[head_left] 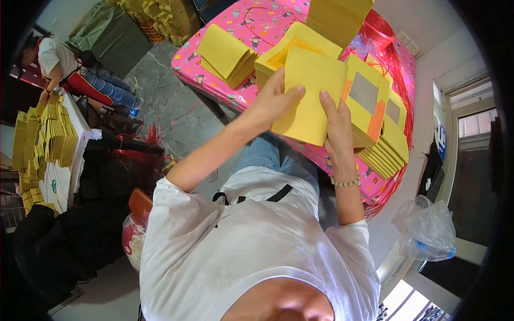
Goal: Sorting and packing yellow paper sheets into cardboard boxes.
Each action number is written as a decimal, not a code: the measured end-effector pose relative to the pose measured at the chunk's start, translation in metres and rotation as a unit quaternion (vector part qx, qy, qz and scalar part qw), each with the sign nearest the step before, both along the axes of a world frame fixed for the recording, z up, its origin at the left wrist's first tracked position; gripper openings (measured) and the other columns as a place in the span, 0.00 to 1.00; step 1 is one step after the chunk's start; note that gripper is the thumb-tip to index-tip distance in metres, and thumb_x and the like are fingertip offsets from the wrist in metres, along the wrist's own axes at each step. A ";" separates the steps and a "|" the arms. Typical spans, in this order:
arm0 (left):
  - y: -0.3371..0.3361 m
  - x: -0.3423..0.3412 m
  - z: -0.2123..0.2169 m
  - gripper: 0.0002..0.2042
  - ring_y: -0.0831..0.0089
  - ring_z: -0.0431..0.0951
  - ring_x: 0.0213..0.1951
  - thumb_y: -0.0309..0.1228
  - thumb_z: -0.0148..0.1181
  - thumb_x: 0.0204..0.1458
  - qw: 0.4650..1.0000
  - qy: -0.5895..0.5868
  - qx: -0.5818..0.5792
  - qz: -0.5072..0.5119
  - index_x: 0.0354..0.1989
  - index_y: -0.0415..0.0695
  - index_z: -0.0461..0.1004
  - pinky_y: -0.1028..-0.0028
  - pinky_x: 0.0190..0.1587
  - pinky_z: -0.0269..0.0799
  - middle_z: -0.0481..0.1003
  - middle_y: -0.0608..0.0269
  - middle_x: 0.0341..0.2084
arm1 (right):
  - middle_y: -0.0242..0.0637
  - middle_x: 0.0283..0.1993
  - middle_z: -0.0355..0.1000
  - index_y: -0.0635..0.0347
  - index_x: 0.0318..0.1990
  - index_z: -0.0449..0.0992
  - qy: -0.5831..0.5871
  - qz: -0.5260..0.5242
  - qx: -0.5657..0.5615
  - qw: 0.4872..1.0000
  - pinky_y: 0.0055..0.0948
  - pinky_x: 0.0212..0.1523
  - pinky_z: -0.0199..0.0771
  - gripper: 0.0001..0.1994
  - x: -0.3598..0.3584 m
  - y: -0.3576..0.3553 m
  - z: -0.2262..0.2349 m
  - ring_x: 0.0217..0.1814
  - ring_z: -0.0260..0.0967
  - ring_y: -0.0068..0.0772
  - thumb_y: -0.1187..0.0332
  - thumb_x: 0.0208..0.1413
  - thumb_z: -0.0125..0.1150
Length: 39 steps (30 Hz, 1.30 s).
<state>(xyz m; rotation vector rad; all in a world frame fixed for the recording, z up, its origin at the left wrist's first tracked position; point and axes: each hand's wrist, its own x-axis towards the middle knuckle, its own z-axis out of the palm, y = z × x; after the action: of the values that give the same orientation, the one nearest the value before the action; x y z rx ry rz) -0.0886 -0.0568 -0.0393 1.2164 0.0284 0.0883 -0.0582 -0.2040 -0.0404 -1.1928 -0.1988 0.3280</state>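
A folded pad of plain yellow paper (313, 99) is held between both my hands over the table's near edge. My left hand (276, 101) grips its left side, thumb on top. On the right side my right hand (338, 125) has its thumb on the face and the other fingers mostly hidden. Behind the pad lies a yellow paper stack (300, 38) with orange colouring. Close by on the right is another stack (369, 92) with a grey rectangle and orange bands. A folded yellow bundle (227, 52) rests to the left.
Pink patterned cloth (262, 21) covers the table. Red strips (402, 64) hang along its right edge near a red basin (377, 29). At far left a co-worker (56, 61) bends over a white table (56, 184) bearing yellow bundles (61, 131). A clear plastic bag (428, 230) hangs at right.
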 end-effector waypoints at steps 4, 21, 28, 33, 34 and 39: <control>-0.009 -0.015 -0.006 0.23 0.76 0.66 0.53 0.23 0.52 0.55 0.993 -0.104 0.026 0.058 0.59 0.37 0.54 0.73 0.54 0.63 0.66 0.59 0.51 | 0.34 0.47 0.71 0.68 0.49 0.69 -0.059 0.005 -0.070 0.996 0.22 0.45 0.69 0.15 -0.007 -0.005 -0.001 0.46 0.67 0.20 0.67 0.59 0.54; 0.012 -0.095 -0.061 0.21 0.76 0.65 0.53 0.21 0.51 0.55 0.990 0.001 0.014 0.138 0.58 0.38 0.57 0.75 0.55 0.61 0.67 0.61 0.49 | 0.28 0.35 0.71 0.67 0.41 0.71 -0.079 0.088 -0.069 0.991 0.17 0.39 0.68 0.06 -0.021 0.021 -0.032 0.37 0.67 0.15 0.74 0.58 0.55; 0.021 -0.100 -0.074 0.20 0.76 0.68 0.51 0.21 0.51 0.56 0.980 0.031 -0.048 0.189 0.57 0.38 0.58 0.74 0.54 0.63 0.69 0.61 0.48 | 0.30 0.37 0.72 0.68 0.42 0.72 -0.006 0.188 -0.117 0.975 0.16 0.38 0.69 0.07 -0.024 0.024 -0.049 0.37 0.67 0.14 0.75 0.57 0.55; 0.016 -0.101 -0.085 0.20 0.76 0.68 0.51 0.21 0.51 0.56 0.973 0.053 -0.082 0.210 0.57 0.38 0.58 0.74 0.53 0.64 0.69 0.60 0.49 | 0.34 0.40 0.73 0.71 0.45 0.71 -0.037 0.205 -0.259 0.943 0.16 0.39 0.70 0.10 -0.024 0.017 -0.060 0.40 0.70 0.17 0.78 0.56 0.56; 0.016 -0.102 -0.087 0.20 0.76 0.68 0.51 0.21 0.51 0.56 0.970 0.063 -0.086 0.220 0.57 0.38 0.58 0.74 0.53 0.64 0.69 0.61 0.49 | 0.34 0.39 0.74 0.71 0.44 0.72 -0.015 0.203 -0.225 0.953 0.15 0.38 0.70 0.09 -0.025 0.021 -0.059 0.39 0.70 0.16 0.78 0.56 0.56; 0.023 -0.099 -0.092 0.20 0.76 0.68 0.51 0.21 0.51 0.56 0.964 0.079 -0.100 0.232 0.57 0.39 0.58 0.74 0.53 0.64 0.69 0.61 0.49 | 0.28 0.27 0.72 0.70 0.38 0.74 -0.023 0.186 -0.221 0.957 0.14 0.29 0.67 0.07 -0.030 0.022 -0.076 0.30 0.66 0.12 0.75 0.55 0.58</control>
<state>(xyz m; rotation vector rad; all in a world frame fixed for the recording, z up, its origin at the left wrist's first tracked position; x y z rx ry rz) -0.1875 -0.0338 -0.1309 0.9926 0.4528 0.3886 -0.0886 -0.1823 -0.1167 -1.6084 -0.4084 0.7012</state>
